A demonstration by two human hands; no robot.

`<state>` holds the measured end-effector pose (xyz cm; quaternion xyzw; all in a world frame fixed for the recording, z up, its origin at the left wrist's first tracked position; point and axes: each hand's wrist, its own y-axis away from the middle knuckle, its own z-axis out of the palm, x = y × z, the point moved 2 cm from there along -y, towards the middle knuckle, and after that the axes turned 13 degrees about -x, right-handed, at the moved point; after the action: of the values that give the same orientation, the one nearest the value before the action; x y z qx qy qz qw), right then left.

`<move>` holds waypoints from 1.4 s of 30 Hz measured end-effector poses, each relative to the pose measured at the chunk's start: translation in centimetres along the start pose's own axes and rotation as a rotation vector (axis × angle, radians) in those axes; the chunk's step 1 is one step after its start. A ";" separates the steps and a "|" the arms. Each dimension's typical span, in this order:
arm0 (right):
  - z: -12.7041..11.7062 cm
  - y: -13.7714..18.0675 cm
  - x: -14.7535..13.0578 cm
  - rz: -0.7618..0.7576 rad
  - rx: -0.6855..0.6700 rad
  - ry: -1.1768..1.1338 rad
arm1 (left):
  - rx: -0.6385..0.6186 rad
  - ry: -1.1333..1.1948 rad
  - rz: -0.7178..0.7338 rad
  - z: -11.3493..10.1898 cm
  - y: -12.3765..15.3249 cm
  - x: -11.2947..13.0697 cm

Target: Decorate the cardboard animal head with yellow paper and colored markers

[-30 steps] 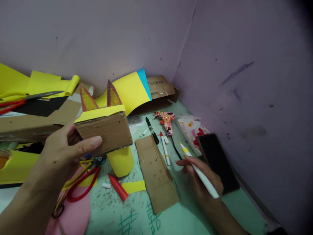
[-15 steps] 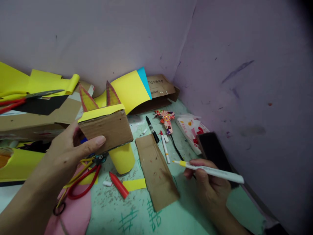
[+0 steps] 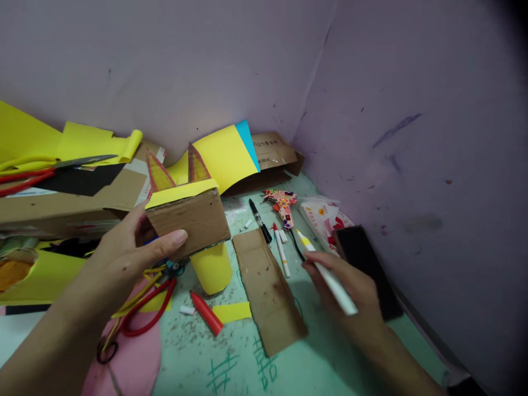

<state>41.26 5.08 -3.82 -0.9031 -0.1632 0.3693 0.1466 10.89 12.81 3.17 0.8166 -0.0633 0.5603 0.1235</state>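
Note:
My left hand (image 3: 144,242) grips a small cardboard box (image 3: 202,220) by its left side, thumb across the brown face. Two pointed ears (image 3: 198,164), yellow with reddish edges, stand up from its yellow top. My right hand (image 3: 346,291) is closed round a white marker (image 3: 332,280), whose yellow tip points up and left, apart from the box. Between the hands lies a flat cardboard strip (image 3: 270,297) on the green table. A yellow paper piece (image 3: 212,269) shows just below the box; whether it is attached I cannot tell.
Red-handled scissors (image 3: 152,308) lie under my left wrist. Near the middle are a red marker (image 3: 206,313), a black pen (image 3: 259,220) and a white marker with red tip (image 3: 281,250). A patterned glue gun (image 3: 282,206) and a phone (image 3: 367,269) lie toward the right wall.
My right hand has turned the marker so its yellow tip now points more upward. The view has shifted slightly; my left hand still holds the box.

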 end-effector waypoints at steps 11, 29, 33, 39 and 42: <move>1.2 0.4 2.4 0.015 -0.471 0.506 | 0.045 -0.034 -0.011 0.4 0.1 1.2; 1.1 -0.8 2.0 0.144 -0.415 0.459 | 0.054 -0.093 -0.039 0.0 -0.2 0.5; 0.0 -4.6 0.2 0.150 -0.327 0.485 | 0.030 -0.076 -0.024 0.0 -0.2 0.7; 2.0 -13.0 -0.9 0.352 -0.406 0.543 | 0.004 -0.054 0.012 -0.1 0.0 0.5; 4.7 -15.7 0.2 0.389 -0.464 0.564 | -0.014 0.004 -0.006 -0.2 0.0 0.3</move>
<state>35.14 20.01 -1.12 -0.9919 -0.0220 0.0817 -0.0943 10.81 12.84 3.47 0.8148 -0.0646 0.5611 0.1307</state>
